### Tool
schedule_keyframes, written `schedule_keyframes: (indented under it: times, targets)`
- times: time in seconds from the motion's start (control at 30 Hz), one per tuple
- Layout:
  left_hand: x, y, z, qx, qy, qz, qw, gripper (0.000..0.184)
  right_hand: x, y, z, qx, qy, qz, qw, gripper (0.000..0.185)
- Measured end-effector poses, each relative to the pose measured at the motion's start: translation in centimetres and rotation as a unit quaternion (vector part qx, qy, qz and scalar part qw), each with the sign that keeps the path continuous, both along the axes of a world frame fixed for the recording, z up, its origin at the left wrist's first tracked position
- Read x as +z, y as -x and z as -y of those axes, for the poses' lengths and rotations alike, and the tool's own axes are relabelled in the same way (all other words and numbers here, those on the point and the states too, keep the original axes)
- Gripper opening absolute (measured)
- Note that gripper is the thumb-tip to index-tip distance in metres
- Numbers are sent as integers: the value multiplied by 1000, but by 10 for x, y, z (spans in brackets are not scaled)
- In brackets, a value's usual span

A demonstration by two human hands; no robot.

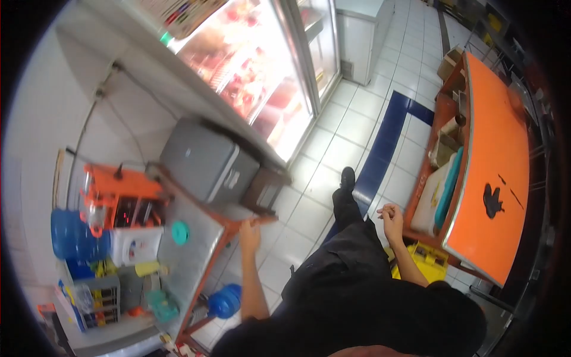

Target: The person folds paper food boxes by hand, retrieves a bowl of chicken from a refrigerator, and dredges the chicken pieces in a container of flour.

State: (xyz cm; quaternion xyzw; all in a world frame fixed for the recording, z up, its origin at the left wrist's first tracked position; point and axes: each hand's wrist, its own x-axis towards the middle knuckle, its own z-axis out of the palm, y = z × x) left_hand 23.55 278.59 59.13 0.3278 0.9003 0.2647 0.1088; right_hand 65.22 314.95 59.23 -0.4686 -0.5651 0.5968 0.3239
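My left hand (pixel 250 229) is low beside the corner of a metal-topped table (pixel 205 238) with an orange-brown frame; its fingers are blurred, and whether it touches the table edge is unclear. To the right, my right hand (pixel 389 215) hangs with loosely curled fingers near the orange counter (pixel 499 160), above the tiled floor. Nothing shows in it. Between the hands are my dark trousers and one black shoe (pixel 348 177) on the floor.
A lit display case (pixel 250 65) stands ahead, with a grey box (pixel 199 157) before it. An orange machine (pixel 128 199) and blue water bottle (pixel 77 233) are at left. Another blue bottle (pixel 225 301) lies below the table. A yellow crate (pixel 428 262) sits under the counter.
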Motion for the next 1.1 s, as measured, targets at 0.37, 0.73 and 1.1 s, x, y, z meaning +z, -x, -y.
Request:
schedule_keyframes:
  times: [0.37, 0.73, 1.1]
  targets:
    - [228, 244, -791, -370, -15, -456, 809, 35, 412, 224, -280, 182, 294, -434, 832, 28]
    - [289, 245, -883, -241, 386, -420, 786, 29, 479, 332, -424, 360, 6, -721, 592, 38]
    - [278, 95, -905, -639, -21, -29, 768, 34, 397, 457, -592, 81, -431, 16, 899, 94]
